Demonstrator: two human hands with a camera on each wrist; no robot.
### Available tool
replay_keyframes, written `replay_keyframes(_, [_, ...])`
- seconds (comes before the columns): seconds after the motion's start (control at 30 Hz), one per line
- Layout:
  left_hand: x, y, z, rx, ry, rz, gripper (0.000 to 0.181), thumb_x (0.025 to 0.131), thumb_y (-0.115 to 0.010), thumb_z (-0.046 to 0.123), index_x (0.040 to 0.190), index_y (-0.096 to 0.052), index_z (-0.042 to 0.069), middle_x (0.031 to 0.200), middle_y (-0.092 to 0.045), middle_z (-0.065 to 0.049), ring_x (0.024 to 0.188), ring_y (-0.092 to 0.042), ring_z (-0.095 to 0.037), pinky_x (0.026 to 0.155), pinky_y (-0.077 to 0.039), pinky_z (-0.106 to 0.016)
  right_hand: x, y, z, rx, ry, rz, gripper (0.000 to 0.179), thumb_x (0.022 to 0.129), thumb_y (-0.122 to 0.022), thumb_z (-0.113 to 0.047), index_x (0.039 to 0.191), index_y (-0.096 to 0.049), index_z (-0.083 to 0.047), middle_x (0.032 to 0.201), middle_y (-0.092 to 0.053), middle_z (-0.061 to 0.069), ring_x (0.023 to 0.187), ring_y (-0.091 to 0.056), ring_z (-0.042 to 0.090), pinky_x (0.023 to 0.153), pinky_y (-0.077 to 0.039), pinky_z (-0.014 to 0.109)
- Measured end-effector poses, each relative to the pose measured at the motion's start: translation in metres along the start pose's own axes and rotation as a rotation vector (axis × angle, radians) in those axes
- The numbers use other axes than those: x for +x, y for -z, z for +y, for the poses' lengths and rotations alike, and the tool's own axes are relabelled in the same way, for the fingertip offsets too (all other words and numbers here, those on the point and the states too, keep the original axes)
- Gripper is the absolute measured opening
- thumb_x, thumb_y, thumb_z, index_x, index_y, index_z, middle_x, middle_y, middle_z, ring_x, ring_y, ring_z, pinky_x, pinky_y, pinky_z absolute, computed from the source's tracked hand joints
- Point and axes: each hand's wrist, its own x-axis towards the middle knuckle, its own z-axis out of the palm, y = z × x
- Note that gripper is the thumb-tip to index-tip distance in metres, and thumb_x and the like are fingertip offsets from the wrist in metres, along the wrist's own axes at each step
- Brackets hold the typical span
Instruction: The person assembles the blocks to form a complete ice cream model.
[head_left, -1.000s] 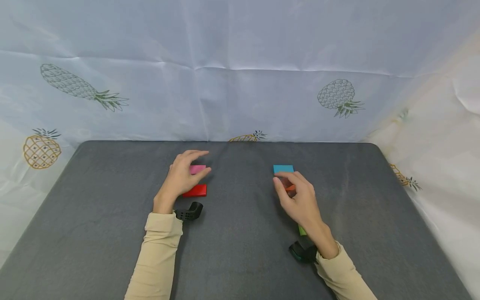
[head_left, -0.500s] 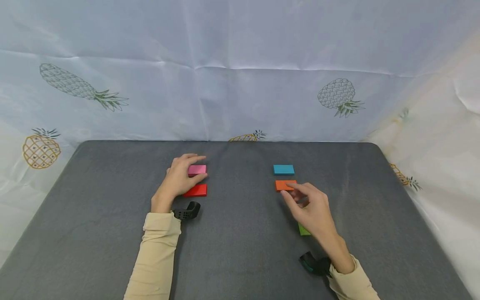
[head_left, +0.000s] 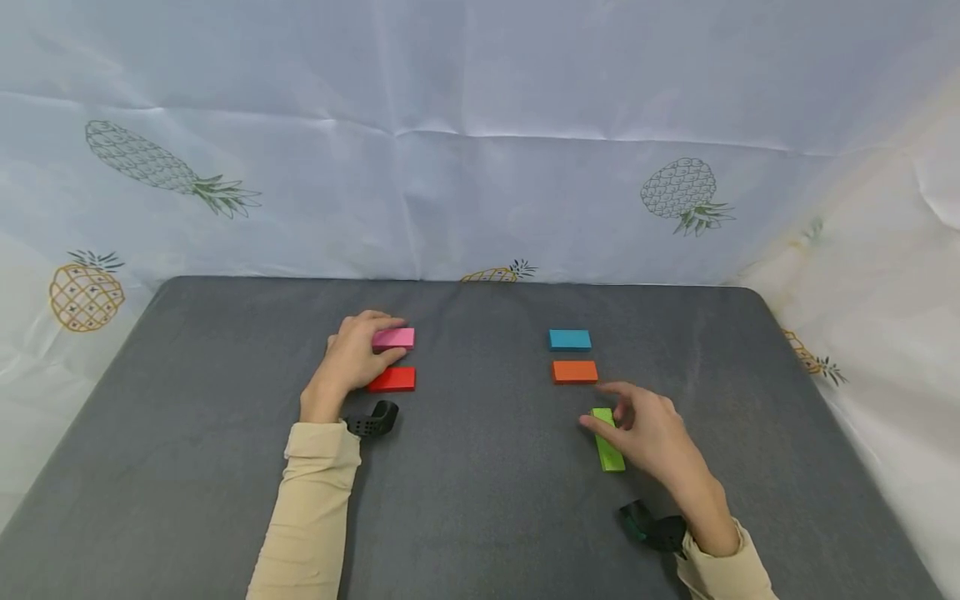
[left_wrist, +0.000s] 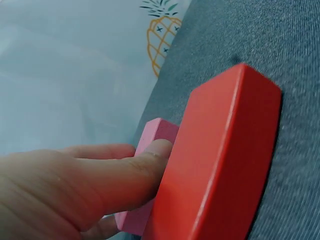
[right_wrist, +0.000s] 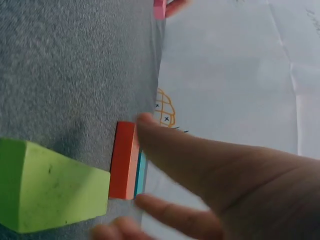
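My left hand (head_left: 351, 358) is at the back left of the table, thumb and fingers on opposite long sides of a pink block (head_left: 394, 338), pinching it. In the left wrist view the thumb lies against the pink block (left_wrist: 161, 131), behind a red block (left_wrist: 200, 165). That red block (head_left: 393, 380) lies just in front of the pink one. My right hand (head_left: 660, 433) is over a lime green block (head_left: 610, 450), thumb and index finger spread apart with nothing between them. The green block (right_wrist: 65, 190) lies lengthwise on the table, partly covered by the hand in the head view.
Beyond the right hand an orange block (head_left: 575, 372) lies in front of a blue block (head_left: 570, 339), both crosswise. The dark grey table (head_left: 480, 500) ends at a white pineapple-print curtain (head_left: 480, 192). Black wrist cameras sit on both wrists.
My right hand has drawn back from the orange block toward me and right, uncovering the blue and orange blocks. My left fingers have closed in on the pink block.
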Motion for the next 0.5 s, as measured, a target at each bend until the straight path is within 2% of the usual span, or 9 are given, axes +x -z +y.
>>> replay_keyframes(0.23, [-0.0023,0.0043,-0.0024,-0.003,0.020,0.018,0.040,0.094,-0.071,0.011,0.133,-0.067,0.003,0.140,-0.058,-0.025,0.129,-0.049,-0.049,0.101,-0.036,-0.072,-0.0002,0.0021,0.0046,-0.056,-0.124,-0.128,0.065,0.086,-0.082,-0.036,0.129,-0.060,0.008,0.079,-0.065,0.009,0.064,-0.054,0.016,0.057,-0.043,0.030])
replay_keyframes(0.33, [-0.0025,0.0048,-0.0035,-0.006,0.010,0.031,0.039,0.093,-0.072,0.010,0.131,-0.068,0.002,0.137,-0.061,-0.025,0.126,-0.053,-0.047,0.103,-0.040,-0.068,-0.0002,0.0015,0.0062,-0.064,-0.144,-0.170,0.064,0.087,-0.081,-0.036,0.128,-0.059,0.009,0.080,-0.066,0.010,0.065,-0.056,0.016,0.057,-0.044,0.030])
replay_keyframes(0.5, [-0.0019,0.0051,-0.0041,-0.004,-0.006,0.043,0.038,0.093,-0.072,0.009,0.130,-0.068,0.000,0.132,-0.064,-0.025,0.120,-0.060,-0.042,0.101,-0.046,-0.062,0.0005,0.0003,0.0073,-0.060,-0.141,-0.178,0.063,0.088,-0.080,-0.035,0.126,-0.058,0.010,0.081,-0.067,0.010,0.066,-0.057,0.016,0.057,-0.045,0.030])
